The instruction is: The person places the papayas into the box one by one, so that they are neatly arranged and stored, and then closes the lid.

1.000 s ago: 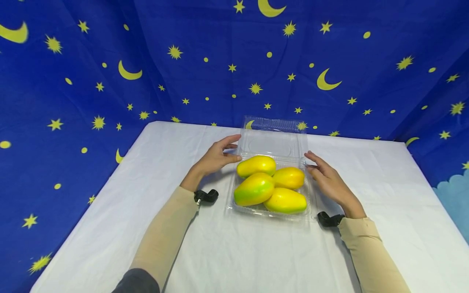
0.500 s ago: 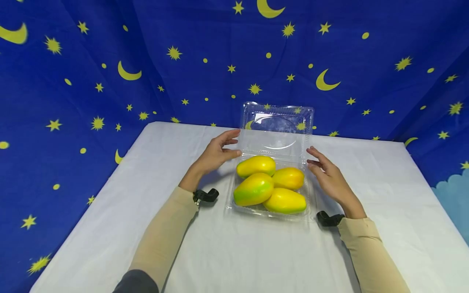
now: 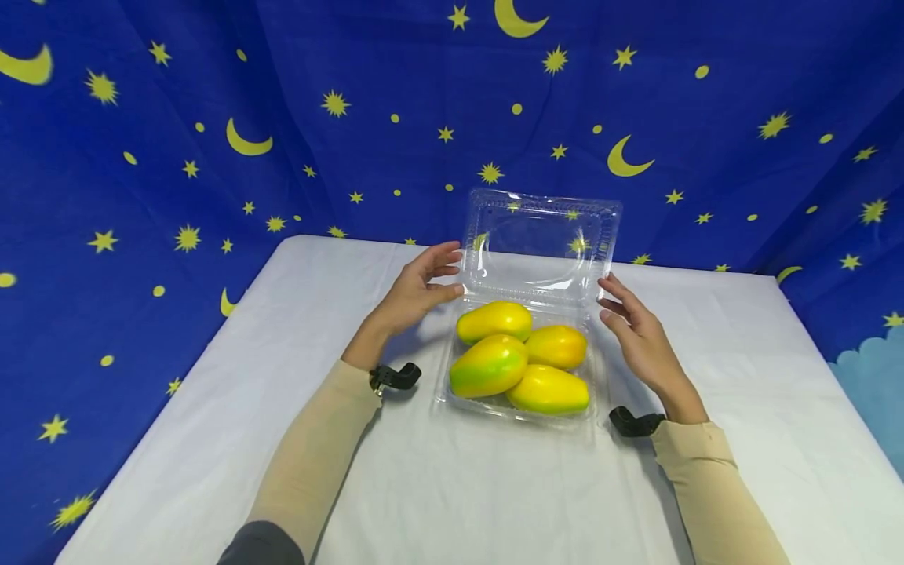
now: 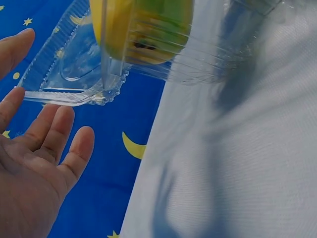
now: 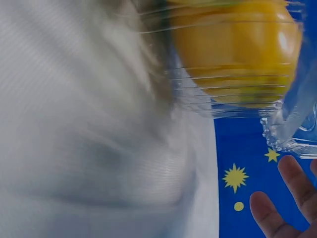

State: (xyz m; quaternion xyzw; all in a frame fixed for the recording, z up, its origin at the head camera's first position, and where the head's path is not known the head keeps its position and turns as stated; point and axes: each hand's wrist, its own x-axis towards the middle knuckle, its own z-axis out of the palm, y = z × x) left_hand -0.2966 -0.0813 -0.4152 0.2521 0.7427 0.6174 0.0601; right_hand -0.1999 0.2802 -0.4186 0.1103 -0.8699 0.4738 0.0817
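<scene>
A clear plastic clamshell box (image 3: 519, 413) lies on the table in the head view, holding several yellow-green fruits (image 3: 489, 366) shaped like papayas or mangoes. Its transparent lid (image 3: 533, 247) stands raised at the back. At the lid's left edge is my left hand (image 3: 417, 294), fingers extended and fingertips right at the rim. My right hand (image 3: 639, 333) is at the opposite edge, its fingers loosely straight. The left wrist view has an index fingertip (image 4: 17, 94) at the lid's corner. In the right wrist view, only part of the right hand's fingers (image 5: 294, 178) shows below the lid.
A white cloth (image 3: 395, 486) covers the table. Behind its far edge hangs a blue curtain (image 3: 395, 47) with yellow moons and stars. Each wrist carries a black mount, the left mount (image 3: 399, 377) and the right mount (image 3: 632, 422), beside the box.
The lid has swung up from leaning far back to a more upright stance. Both hands have moved slightly up with its edges; the fruits stay in place.
</scene>
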